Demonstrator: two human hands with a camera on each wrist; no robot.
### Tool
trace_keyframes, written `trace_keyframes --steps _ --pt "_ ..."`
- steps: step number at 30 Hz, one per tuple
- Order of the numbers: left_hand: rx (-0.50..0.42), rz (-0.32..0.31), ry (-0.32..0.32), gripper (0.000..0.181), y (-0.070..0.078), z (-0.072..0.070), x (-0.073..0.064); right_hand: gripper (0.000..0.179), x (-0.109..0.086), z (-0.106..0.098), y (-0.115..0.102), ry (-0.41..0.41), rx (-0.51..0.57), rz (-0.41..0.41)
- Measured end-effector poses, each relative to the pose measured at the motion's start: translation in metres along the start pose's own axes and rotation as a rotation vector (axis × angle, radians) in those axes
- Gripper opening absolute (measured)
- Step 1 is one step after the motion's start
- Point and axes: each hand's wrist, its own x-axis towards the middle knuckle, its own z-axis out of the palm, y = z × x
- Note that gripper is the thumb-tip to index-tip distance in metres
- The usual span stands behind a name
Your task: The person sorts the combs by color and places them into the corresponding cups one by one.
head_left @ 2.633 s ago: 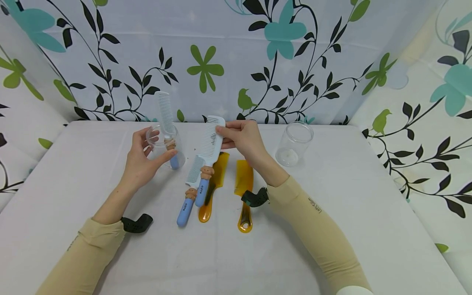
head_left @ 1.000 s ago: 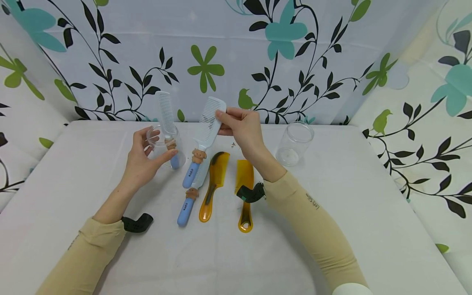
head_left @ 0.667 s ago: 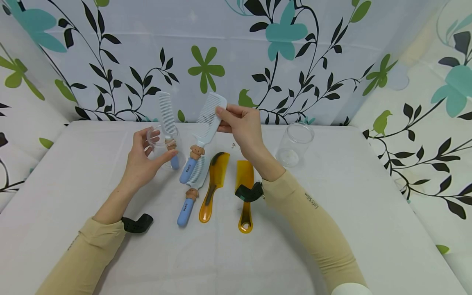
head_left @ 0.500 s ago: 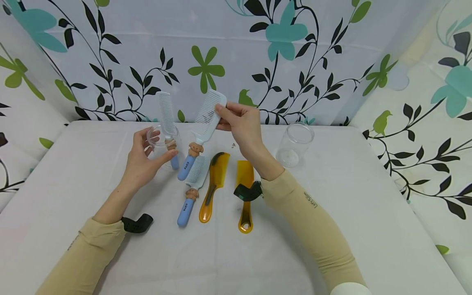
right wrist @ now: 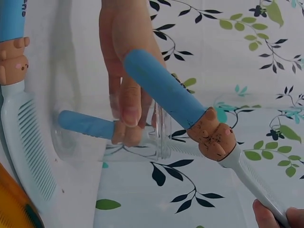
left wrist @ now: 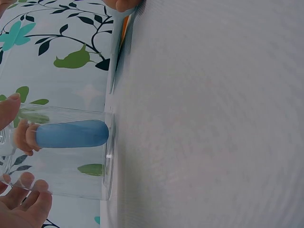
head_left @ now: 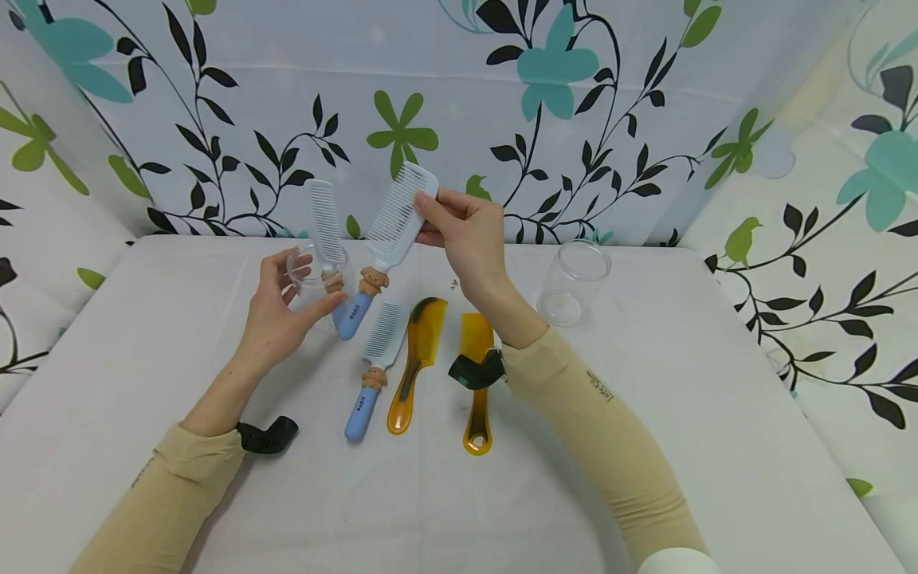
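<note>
My left hand (head_left: 283,311) grips a clear jar (head_left: 307,281) standing on the table, thumb on the near side and fingers behind. Inside it a light-blue comb (head_left: 327,219) stands handle down, its teeth above the rim. My right hand (head_left: 469,239) pinches a second light-blue comb (head_left: 396,223) by its toothed end. That comb tilts, its blue handle (right wrist: 164,88) pointing down in front of the jar's right side, outside it. In the left wrist view, the first comb's handle (left wrist: 71,134) shows through the jar wall.
On the white table (head_left: 430,510) lie another light-blue comb (head_left: 373,371) and two amber combs, one (head_left: 419,363) beside it and one (head_left: 478,410) partly behind the right wrist camera. A second clear jar (head_left: 574,283) stands to the right. Patterned cloth (head_left: 445,48) hangs behind.
My right hand has raised the pinched comb off the combs on the table and carried it up and left, toward the held jar. The left hand and its jar stay put.
</note>
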Motion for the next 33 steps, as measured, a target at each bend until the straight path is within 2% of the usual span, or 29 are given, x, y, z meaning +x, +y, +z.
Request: trace_keyframes --steps 12,21,28,33 --pt "-0.004 -0.002 -0.004 0.084 0.000 -0.001 0.001 0.024 0.004 0.005 -0.006 0.041 0.005 -0.008" --pt "0.001 -0.008 -0.011 0.081 0.001 -0.002 0.001 0.024 0.006 0.009 -0.011 0.055 0.039 -0.041" --pt "-0.006 0.018 -0.011 0.081 0.001 -0.002 0.000 0.023 0.009 0.013 -0.016 0.067 0.058 -0.072" --pt "-0.009 0.003 -0.011 0.083 0.002 -0.001 0.001 0.025 0.011 0.015 -0.017 0.082 0.056 -0.092"
